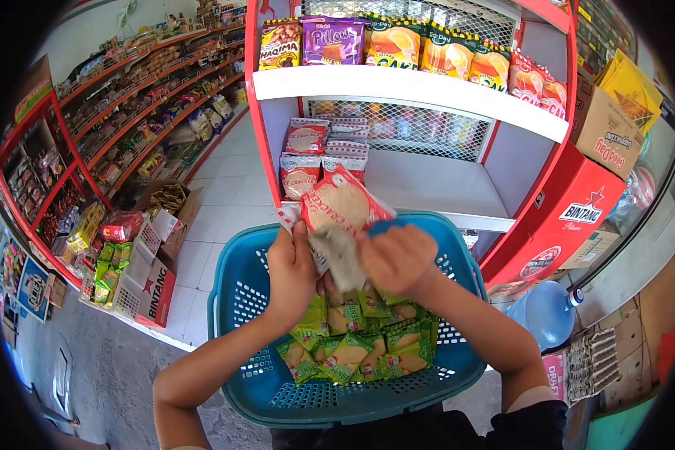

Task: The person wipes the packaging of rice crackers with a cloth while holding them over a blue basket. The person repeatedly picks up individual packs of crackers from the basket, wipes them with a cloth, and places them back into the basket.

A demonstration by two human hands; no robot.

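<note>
My left hand [291, 268] grips a red and white cracker packet [339, 201] by its lower left edge, holding it above a blue plastic basket [240, 292]. My right hand [399, 259] presses a crumpled grey cloth [340, 256] against the packet's lower side. Several green snack packets [356, 345] lie in the bottom of the basket. More of the same red and white cracker packets [319, 150] are stacked on the middle shelf of a red and white rack [427, 90] just behind the basket.
The rack's top shelf holds purple, yellow and red snack bags [397, 41]. Long shelving [142, 97] runs down the aisle on the left, with boxes and crates [139, 270] on the floor. A red cooler [577, 210] and a blue water jug [544, 311] stand on the right.
</note>
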